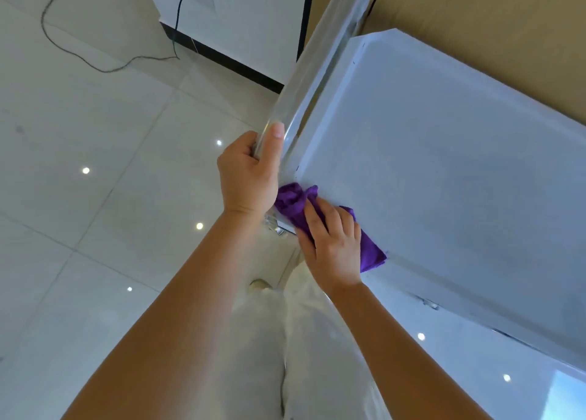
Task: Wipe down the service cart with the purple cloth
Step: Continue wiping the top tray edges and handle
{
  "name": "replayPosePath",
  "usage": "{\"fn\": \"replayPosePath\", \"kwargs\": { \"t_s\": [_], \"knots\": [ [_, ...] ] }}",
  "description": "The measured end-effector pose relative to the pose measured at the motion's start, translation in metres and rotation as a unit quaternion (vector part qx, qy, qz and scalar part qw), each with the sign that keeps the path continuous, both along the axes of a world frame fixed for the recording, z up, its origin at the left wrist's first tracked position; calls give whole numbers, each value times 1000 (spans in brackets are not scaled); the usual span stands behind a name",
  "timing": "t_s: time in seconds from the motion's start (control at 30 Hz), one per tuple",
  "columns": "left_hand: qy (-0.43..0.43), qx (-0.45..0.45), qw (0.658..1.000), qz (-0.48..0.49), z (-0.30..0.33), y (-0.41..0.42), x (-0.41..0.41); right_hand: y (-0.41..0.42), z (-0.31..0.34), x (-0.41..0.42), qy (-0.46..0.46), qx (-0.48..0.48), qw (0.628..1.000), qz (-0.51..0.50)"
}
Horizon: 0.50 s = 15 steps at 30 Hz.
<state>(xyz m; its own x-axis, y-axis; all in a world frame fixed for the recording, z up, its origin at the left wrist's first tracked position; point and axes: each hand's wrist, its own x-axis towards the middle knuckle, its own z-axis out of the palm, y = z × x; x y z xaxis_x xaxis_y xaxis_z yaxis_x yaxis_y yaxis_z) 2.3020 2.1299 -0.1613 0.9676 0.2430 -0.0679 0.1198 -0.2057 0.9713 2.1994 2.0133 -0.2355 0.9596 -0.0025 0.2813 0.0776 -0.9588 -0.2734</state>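
The steel service cart's top tray (444,165) fills the right half of the view, seen from above. Its round metal handle bar (320,54) runs along the tray's left side. My left hand (249,173) grips the near end of that bar, thumb laid along it. The purple cloth (293,202) lies bunched on the tray's near left corner, over the rim. My right hand (331,245) presses down on the cloth with fingers spread flat over it; part of the cloth sticks out on both sides of the hand.
Glossy white floor tiles (95,197) spread to the left. A black power cord (180,13) hangs from a wall socket and trails over the floor. A white wall with a dark baseboard (222,61) stands behind. A beige wall lies beyond the cart. My white trousers and a shoe show below.
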Motion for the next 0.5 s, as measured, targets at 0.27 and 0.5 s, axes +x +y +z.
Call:
{"fn": "replayPosePath", "kwargs": {
  "t_s": [0.27, 0.5],
  "knots": [
    [-40, 60, 997, 40, -8, -3, -15, -36, -10, -38, -16, -16, 992, -123],
    [-55, 180, 981, -34, -41, -26, -104, -3, -8, -25, -20, -18, 985, -169]
  ]
}}
